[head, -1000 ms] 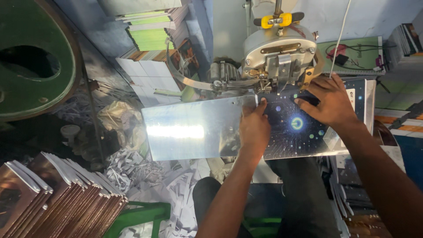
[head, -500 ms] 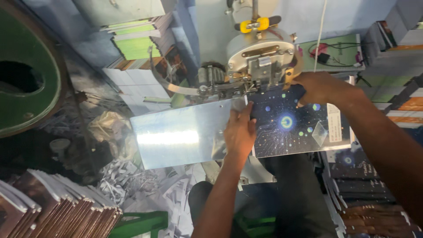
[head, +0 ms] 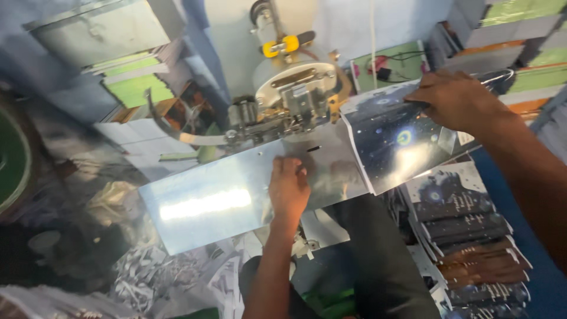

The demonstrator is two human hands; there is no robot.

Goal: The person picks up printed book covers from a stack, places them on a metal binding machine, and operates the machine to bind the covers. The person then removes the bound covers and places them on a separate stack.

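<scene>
A left hand (head: 289, 188) lies flat, fingers loosely curled, on a shiny metal plate (head: 218, 198) under the machine head (head: 295, 97), gripping nothing. At two o'clock, the right hand (head: 458, 100) pinches the far edge of a dark starry booklet (head: 396, 142), which lies off the plate's right end. More booklets (head: 466, 236) are stacked at four o'clock; paper trimmings (head: 153, 277) lie at seven.

the dark booklet stack (head: 472, 248) runs off the bottom edge; the green disc (head: 12, 159) is cut by the left edge.
</scene>
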